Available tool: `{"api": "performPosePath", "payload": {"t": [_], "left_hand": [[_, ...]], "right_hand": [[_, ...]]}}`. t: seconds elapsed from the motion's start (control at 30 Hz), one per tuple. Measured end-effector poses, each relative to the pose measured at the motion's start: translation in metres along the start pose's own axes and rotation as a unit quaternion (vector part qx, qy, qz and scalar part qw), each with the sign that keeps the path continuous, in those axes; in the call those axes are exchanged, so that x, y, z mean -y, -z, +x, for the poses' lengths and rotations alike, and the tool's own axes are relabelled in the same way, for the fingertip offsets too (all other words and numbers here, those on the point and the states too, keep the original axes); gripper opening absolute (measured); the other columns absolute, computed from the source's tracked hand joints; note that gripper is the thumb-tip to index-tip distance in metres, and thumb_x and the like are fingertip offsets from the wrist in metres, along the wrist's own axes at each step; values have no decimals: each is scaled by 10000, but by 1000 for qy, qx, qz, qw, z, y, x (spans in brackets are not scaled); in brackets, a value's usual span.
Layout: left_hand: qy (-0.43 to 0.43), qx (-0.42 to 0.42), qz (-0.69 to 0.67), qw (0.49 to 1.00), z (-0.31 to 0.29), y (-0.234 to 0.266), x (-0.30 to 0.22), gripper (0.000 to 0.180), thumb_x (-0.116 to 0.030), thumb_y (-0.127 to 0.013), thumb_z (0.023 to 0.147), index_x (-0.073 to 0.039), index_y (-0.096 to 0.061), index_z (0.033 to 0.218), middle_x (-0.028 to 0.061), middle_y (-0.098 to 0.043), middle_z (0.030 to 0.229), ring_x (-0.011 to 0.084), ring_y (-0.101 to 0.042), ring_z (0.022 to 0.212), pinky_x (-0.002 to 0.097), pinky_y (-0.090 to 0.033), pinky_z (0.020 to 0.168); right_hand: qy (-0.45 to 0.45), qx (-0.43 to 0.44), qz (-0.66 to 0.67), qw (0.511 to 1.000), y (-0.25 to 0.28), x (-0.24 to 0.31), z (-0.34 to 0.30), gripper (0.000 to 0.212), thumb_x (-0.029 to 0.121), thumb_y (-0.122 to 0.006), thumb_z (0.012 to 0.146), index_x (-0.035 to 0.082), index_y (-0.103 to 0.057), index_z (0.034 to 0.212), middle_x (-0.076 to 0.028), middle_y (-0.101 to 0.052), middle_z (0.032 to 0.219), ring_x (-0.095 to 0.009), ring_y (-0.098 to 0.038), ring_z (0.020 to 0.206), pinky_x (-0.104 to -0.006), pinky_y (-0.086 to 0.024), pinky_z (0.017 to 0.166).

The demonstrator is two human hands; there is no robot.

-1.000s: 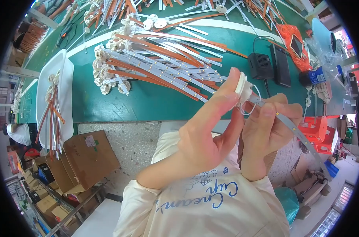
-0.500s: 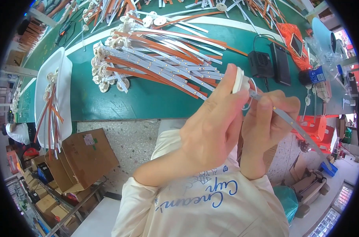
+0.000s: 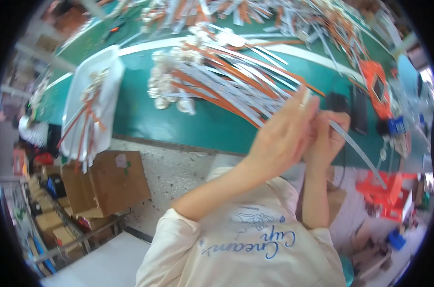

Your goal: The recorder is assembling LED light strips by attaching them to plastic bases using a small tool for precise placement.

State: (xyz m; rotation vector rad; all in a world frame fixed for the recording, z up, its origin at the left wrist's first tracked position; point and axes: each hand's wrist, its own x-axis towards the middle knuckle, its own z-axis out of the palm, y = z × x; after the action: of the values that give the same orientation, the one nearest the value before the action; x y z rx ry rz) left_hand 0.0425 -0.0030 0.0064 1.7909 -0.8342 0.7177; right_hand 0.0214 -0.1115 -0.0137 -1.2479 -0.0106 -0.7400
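Note:
My left hand (image 3: 281, 136) is closed, and the edge of a white round end piece (image 3: 305, 98) shows between its fingers; most of that piece is hidden. Close against it, my right hand (image 3: 326, 138) pinches an LED strip (image 3: 361, 149) near the end piece. The strip's free length bends out to the right and down, past the table edge. Just beyond my hands, a pile of LED strips (image 3: 222, 91) with orange and white sides lies on the green table (image 3: 145, 124), their round white end pieces (image 3: 163, 86) gathered at the left.
A white tray (image 3: 113, 103) with a few strips hanging over its near edge stands left. At the right lie a black box (image 3: 336, 102), a dark flat case (image 3: 359, 109) and an orange bag (image 3: 372, 79). An open cardboard box (image 3: 114, 184) sits below left, red stools (image 3: 386, 193) below right.
The view has swung, so the table things sit further right. My hands have drawn closer together, and the round piece, plain before, is now mostly covered by my fingers.

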Motion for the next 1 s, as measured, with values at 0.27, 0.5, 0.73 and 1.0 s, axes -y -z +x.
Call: {"api": "performPosePath", "payload": {"t": [0.27, 0.5, 0.73, 1.0], "left_hand": [[54, 85, -102, 990, 4, 30, 15, 687, -46, -583, 706, -11, -281, 1321, 222, -277, 1361, 363, -387, 1185, 420, -300, 985], [262, -69, -185, 945, -37, 22, -2, 552, -97, -614, 764, -16, -333, 1232, 124, -410, 1178, 211, -435, 1082, 343, -328, 940], [521, -2, -507, 686, -34, 48, -23, 203, -187, -498, 889, -73, -456, 1052, -37, -427, 622, 63, -419, 448, 194, -346, 409], [475, -64, 133, 867, 19, 297, 60, 345, -295, -355, 926, -62, -539, 1103, 20, -461, 640, 91, -443, 559, 242, -365, 488]], "right_hand": [[30, 23, 13, 999, -10, -21, 0, 135, 35, -545, 847, 31, -414, 880, -76, -535, 861, -95, -531, 729, -257, -486, 696], [288, 188, -227, 911, -50, -30, 40, 244, -36, -617, 746, 29, -573, 977, -134, -540, 1031, -235, -552, 976, -326, -462, 818], [337, 322, -345, 815, -81, -31, 37, 357, 13, -630, 728, 130, -619, 1065, -104, -467, 1192, -279, -479, 1089, -350, -417, 893], [107, 359, -529, 762, -4, -65, 45, 318, 47, -574, 769, 43, -548, 1086, -152, -491, 1140, -300, -481, 1054, -349, -420, 830]]}}
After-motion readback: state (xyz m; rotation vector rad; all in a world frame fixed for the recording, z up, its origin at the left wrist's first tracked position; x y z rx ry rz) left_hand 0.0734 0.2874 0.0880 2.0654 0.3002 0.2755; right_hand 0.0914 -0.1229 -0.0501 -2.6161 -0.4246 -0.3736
